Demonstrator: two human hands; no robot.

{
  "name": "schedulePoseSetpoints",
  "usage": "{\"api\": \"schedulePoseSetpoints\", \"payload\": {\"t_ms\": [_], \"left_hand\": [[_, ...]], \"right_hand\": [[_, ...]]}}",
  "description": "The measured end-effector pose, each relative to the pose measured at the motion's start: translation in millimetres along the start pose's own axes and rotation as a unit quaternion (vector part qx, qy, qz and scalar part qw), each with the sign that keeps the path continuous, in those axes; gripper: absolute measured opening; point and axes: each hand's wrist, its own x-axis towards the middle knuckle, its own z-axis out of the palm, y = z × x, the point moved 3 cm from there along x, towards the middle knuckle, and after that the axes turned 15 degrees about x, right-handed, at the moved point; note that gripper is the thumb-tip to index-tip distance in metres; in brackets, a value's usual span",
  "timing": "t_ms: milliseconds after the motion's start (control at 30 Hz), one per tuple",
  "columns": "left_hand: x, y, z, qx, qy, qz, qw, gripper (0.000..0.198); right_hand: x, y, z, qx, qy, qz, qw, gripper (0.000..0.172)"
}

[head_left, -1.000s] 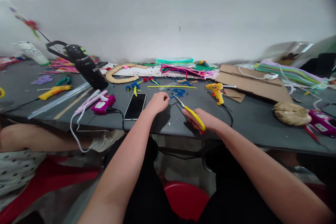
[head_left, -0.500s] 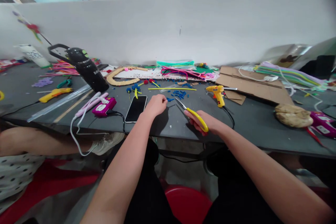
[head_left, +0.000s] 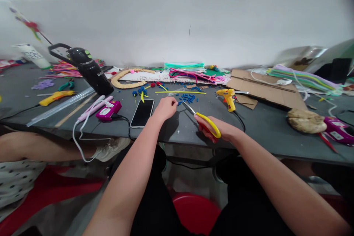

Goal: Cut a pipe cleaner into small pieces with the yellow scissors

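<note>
My right hand (head_left: 218, 129) grips yellow-handled scissors (head_left: 203, 120) near the front edge of the dark table (head_left: 262, 132). Their blades point up and left toward my left hand (head_left: 165, 107). That hand is closed in a pinch on something too small to make out, just left of the blade tips. A scatter of small blue pieces (head_left: 188, 98) lies just beyond both hands. A long yellow pipe cleaner (head_left: 180, 92) lies flat behind them. A phone (head_left: 142, 113) rests face up to the left of my left hand.
A yellow glue gun (head_left: 229, 97) stands right of the scissors, cardboard sheets (head_left: 265, 88) behind it. A black bottle (head_left: 88, 68), a pink device (head_left: 108, 110) with cables and another person's arm (head_left: 41, 147) are left. Pipe cleaners (head_left: 193, 75) line the white wall.
Both hands stay almost in place; the scissors handle dips slightly toward the table edge. The view shifts a little.
</note>
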Motion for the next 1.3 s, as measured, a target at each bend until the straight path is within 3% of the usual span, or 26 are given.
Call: {"api": "schedulePoseSetpoints", "payload": {"t_ms": [867, 1300], "left_hand": [[2.6, 0.6, 4.4, -0.002, 0.006, 0.019, 1.0, 0.023], [2.1, 0.5, 5.5, 0.003, -0.005, 0.015, 1.0, 0.023]], "right_hand": [[4.9, 4.4, -1.5, 0.017, 0.023, 0.008, 1.0, 0.062], [7.0, 3.7, -1.8, -0.034, 0.049, 0.003, 0.998, 0.057]]}}
